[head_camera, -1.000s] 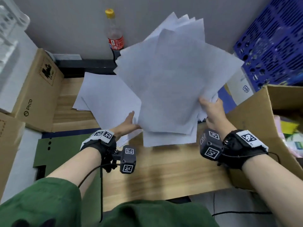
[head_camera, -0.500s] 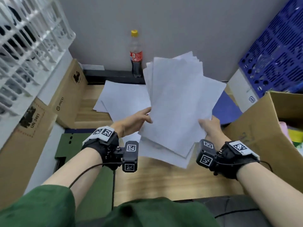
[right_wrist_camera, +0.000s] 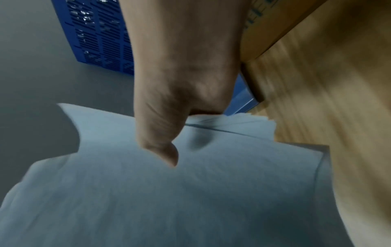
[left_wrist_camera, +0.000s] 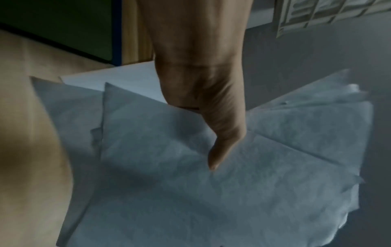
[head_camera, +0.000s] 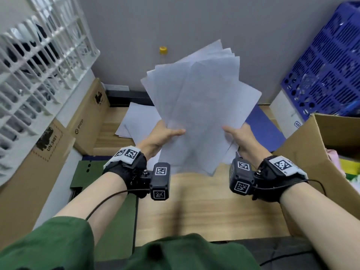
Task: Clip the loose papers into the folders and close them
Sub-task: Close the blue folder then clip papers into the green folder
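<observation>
I hold a fanned stack of white papers (head_camera: 200, 114) upright above the wooden table (head_camera: 204, 207). My left hand (head_camera: 165, 135) pinches its left edge, thumb on the front sheet (left_wrist_camera: 211, 192). My right hand (head_camera: 237, 135) pinches the right edge, thumb pressed on the sheets (right_wrist_camera: 169, 192). More loose white sheets (head_camera: 136, 121) lie flat on the table behind the left hand. A blue folder (head_camera: 265, 123) lies behind the right hand, partly hidden by the papers. A dark green folder (head_camera: 91, 172) lies at the table's left edge.
An open cardboard box (head_camera: 319, 156) stands at the right, a blue crate (head_camera: 327, 69) behind it. Cardboard boxes (head_camera: 85, 121) and a white wire rack (head_camera: 39, 61) line the left. A bottle's yellow cap (head_camera: 163, 50) shows above the papers by the wall.
The left hand has moved from under the sheets on the table onto the stack's left edge. Both hands now hold the stack, which stands more upright and closer together.
</observation>
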Tool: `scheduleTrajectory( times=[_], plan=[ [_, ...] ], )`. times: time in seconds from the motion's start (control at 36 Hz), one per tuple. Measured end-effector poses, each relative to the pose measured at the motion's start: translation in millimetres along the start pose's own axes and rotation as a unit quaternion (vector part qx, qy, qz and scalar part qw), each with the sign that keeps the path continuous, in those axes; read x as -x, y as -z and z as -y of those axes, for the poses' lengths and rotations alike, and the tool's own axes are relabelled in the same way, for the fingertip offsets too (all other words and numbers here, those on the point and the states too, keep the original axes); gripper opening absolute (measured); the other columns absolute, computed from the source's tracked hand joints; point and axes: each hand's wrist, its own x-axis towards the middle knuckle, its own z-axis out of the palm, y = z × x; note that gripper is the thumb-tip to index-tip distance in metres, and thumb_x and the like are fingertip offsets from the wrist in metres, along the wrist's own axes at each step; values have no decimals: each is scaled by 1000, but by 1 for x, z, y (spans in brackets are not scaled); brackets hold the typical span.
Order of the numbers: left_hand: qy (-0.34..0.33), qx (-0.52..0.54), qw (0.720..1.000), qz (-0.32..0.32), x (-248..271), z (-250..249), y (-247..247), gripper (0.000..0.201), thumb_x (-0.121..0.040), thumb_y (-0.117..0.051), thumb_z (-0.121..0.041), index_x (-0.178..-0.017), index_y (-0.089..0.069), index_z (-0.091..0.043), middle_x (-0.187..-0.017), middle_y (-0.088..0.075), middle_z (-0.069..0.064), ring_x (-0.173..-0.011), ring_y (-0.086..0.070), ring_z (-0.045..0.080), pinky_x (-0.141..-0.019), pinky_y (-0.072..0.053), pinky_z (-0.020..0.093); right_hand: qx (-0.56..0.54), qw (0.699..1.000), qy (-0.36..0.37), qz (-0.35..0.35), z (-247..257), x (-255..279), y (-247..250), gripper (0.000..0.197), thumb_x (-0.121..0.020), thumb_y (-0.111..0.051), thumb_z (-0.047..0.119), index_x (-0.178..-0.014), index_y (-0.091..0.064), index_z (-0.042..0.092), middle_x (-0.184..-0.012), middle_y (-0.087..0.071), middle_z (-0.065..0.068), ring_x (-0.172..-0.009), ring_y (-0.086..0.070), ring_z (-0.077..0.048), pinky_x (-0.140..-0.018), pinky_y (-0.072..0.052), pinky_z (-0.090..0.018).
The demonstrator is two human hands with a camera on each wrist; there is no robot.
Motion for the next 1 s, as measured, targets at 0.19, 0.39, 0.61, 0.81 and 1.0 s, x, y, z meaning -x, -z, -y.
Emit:
scheduleTrajectory(
  times=[0.19, 0.39, 0.61, 0.81, 1.0],
  plan=[
    [-53, 3, 998, -40, 0, -17, 7, 45, -77, -79, -13, -118, -62, -17, -111, -72, -2, -103, -68, 10, -89, -54, 24, -34, 995, 32, 89, 24, -14, 1, 35, -83, -68, 8, -118, -62, 7, -105, -72, -4, -89, -70, -16, -78, -55, -29],
    [33, -68, 997, -19, 8, 24, 7, 35, -82, -72, -6, -114, -63, -14, -105, -70, -1, -94, -69, 13, -73, -55, 14, 72, 992, -41, 100, -31, -18, 12, 38, -86, -60, -5, -120, -55, 11, -120, -64, -7, -95, -65, -12, -71, -52, -17],
    [10, -32, 996, -84, 1, 5, -9, 26, -82, -74, -17, -106, -68, -9, -95, -72, 0, -84, -70, 13, -74, -55, 27, 38, 999, -2, 38, -16, -21, 15, 30, -91, -55, 7, -120, -58, 11, -117, -67, -5, -99, -66, -18, -73, -54, -22],
    [-69, 129, 982, -119, -4, -34, -8, 21, -73, -76, -15, -93, -73, -19, -108, -71, 12, -100, -66, 28, -92, -53, 42, 42, 993, 39, 107, 28, -23, 22, 30, -90, -51, 3, -115, -62, 17, -113, -69, -3, -98, -67, -16, -86, -54, -28],
    [37, -24, 998, -46, 9, 19, -14, 52, -66, -78, -20, -116, -64, -18, -116, -70, 4, -112, -63, 22, -93, -51, 35, 171, 973, -76, 133, -46, -11, 32, 46, -87, -43, -4, -129, -55, 11, -128, -60, -3, -122, -52, -19, -98, -41, -30]
  ],
)
